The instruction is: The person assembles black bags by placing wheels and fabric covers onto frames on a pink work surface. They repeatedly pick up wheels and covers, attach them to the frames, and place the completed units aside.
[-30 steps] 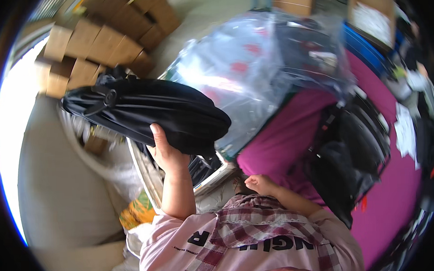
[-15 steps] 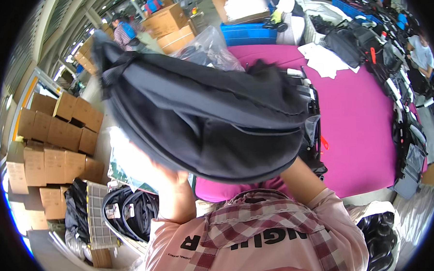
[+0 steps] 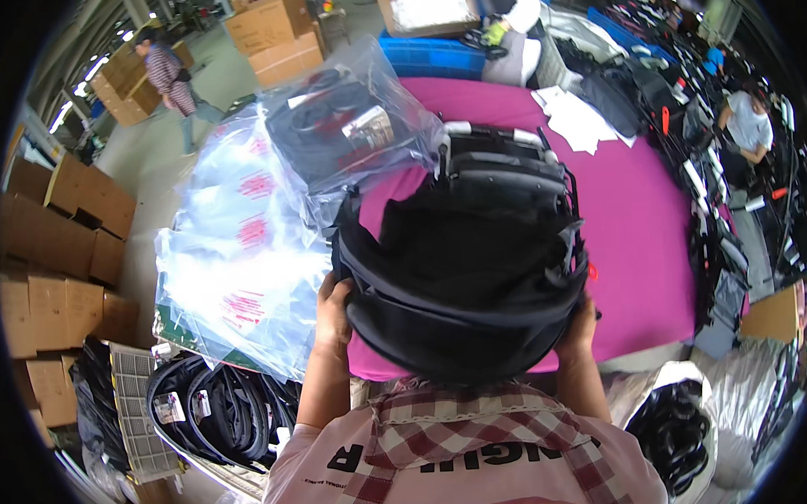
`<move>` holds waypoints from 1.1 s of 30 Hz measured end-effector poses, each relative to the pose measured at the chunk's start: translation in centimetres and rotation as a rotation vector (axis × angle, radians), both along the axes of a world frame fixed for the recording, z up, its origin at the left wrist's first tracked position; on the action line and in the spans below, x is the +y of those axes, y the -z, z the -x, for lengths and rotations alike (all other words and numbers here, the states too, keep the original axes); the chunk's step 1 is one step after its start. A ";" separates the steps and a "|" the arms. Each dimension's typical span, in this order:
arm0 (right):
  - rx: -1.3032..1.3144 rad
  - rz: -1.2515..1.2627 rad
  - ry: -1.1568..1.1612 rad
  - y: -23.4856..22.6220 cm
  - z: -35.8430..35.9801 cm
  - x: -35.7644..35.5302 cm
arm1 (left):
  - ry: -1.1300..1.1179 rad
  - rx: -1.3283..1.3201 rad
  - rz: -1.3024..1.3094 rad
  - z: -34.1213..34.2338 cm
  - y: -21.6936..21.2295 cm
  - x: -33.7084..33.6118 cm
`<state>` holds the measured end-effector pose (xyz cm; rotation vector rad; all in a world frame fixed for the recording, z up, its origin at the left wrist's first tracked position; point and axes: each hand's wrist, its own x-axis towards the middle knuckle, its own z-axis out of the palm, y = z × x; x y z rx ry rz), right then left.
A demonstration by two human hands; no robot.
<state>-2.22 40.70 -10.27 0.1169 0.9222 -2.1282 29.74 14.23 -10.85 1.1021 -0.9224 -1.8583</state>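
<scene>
A black fabric stroller canopy (image 3: 461, 326) curves in front of my chest, its rounded edge toward me. My left hand (image 3: 336, 311) grips its left side, the fingers partly tucked behind the fabric. At the right side my right hand (image 3: 580, 327) closes round the edge, its fingertips mostly hidden. Just beyond the canopy lies a folded stroller frame (image 3: 506, 162) with black fabric and pale tube ends, on the magenta table cover (image 3: 642, 242). The canopy hides the frame's near part.
Clear plastic bags with red print (image 3: 249, 232) lie to the left, beside a bagged black bundle (image 3: 335, 129). White papers (image 3: 582, 118) and a blue crate (image 3: 431, 57) are at the back. A bin of black hoops (image 3: 217, 409) stands near left; cartons (image 3: 50, 303) are stacked farther left.
The canopy has come down and toward me, from raised and tilted to level in front of the frame. The bagged bundle and plastic bags now show. A person at far left has walked on.
</scene>
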 end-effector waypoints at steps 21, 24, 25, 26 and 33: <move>0.632 -0.591 -0.004 -2.6 8.4 3.7 | 0.911 -0.479 0.863 15.5 -1.6 3.6; 0.753 -0.541 -0.093 -0.6 12.2 0.6 | 0.755 -0.392 0.549 18.9 0.2 2.5; 0.843 -0.534 -0.114 0.5 13.7 -0.4 | 0.642 -0.242 0.320 20.4 0.6 2.0; 0.968 -0.543 -0.191 2.6 15.6 -1.0 | 0.747 -0.441 0.562 21.3 1.4 1.2; 1.246 -0.696 -0.329 8.1 20.3 -6.1 | 0.808 -0.246 0.317 25.0 7.5 -0.8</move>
